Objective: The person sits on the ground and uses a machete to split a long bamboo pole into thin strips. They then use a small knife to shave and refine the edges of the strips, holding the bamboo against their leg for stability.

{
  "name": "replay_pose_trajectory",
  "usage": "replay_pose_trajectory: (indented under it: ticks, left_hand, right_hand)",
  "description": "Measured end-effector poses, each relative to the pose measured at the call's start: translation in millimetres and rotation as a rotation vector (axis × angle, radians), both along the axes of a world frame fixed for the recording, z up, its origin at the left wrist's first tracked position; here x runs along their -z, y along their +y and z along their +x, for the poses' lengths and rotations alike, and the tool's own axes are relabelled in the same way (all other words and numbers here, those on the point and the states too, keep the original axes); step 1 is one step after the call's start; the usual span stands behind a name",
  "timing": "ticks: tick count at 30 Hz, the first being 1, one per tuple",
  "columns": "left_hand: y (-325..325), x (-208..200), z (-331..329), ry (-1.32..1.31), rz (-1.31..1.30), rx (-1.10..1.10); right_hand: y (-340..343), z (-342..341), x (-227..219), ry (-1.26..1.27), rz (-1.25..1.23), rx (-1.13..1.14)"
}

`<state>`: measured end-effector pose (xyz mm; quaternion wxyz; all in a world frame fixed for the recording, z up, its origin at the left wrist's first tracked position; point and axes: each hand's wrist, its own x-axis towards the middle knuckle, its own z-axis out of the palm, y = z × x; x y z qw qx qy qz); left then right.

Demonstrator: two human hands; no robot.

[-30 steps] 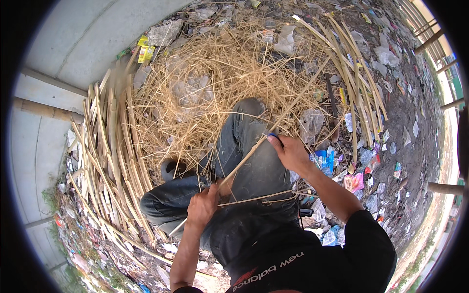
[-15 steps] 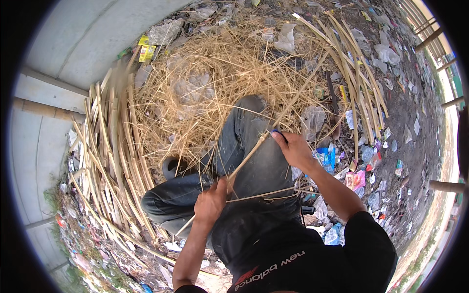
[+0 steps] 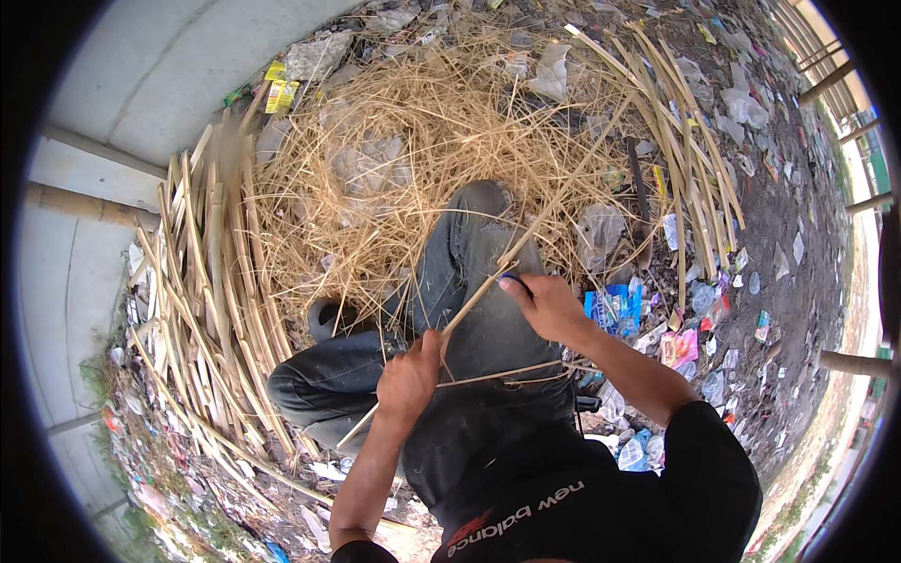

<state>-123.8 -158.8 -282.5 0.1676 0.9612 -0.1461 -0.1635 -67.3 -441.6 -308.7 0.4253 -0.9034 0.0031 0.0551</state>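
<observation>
A long pale bamboo strip (image 3: pixel 554 208) slants over my bent legs (image 3: pixel 469 281), from low on the left up to the far right. My left hand (image 3: pixel 409 380) is closed around its lower part, near my lap. Farther up the strip, my right hand (image 3: pixel 556 308) is closed on a small dark-blue object (image 3: pixel 511 279), pressed against the strip beside a joint. Most of that object is hidden in the fingers, so I cannot tell its kind. Across my lap, below both hands, lies another thin strip (image 3: pixel 502 375).
Thin shavings (image 3: pixel 441 122) pile up beyond my knees. Bamboo strips (image 3: pixel 211 281) lie stacked at left by a pale wall (image 3: pixel 103 235), and more strips (image 3: pixel 690 141) lie at far right. A long dark blade-like tool (image 3: pixel 639 197) rests near these. Plastic litter (image 3: pixel 680 347) covers the ground.
My right hand has slid a short way down the bamboo strip, toward me and slightly left, with the dark-blue object. My left hand keeps its hold, nearly in place.
</observation>
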Motion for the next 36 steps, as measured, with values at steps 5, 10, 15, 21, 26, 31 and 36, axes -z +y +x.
replay_pose_trajectory:
  ticks: [5, 10, 15, 21, 26, 31, 36]
  left_hand:
    - [-5, 1, 3, -0.019, 0.003, -0.012]
    - [-12, 0, 3, 0.002, 0.051, -0.022]
    - [-19, -3, 4, 0.016, 0.016, -0.044]
    - [-13, -1, 6, -0.054, -0.278, -0.086]
    - [-23, -13, 22, -0.06, -0.595, -0.266]
    - [-46, -37, 36, -0.193, -0.588, -0.335]
    - [-49, -38, 46, -0.29, -0.589, -0.45]
  right_hand:
    - [-24, 33, -27, 0.221, 0.014, 0.146]
    - [0, -1, -23, 0.215, -0.01, -0.031]
    - [12, -17, -13, 0.148, 0.076, -0.104]
    - [-8, -1, -35, 0.975, 0.748, -0.129]
    - [-1, 11, -56, 0.253, 0.648, 0.035]
    - [35, 27, -72, -0.09, 0.44, 0.137]
    - [60, 45, -63, -0.252, 0.503, 0.244]
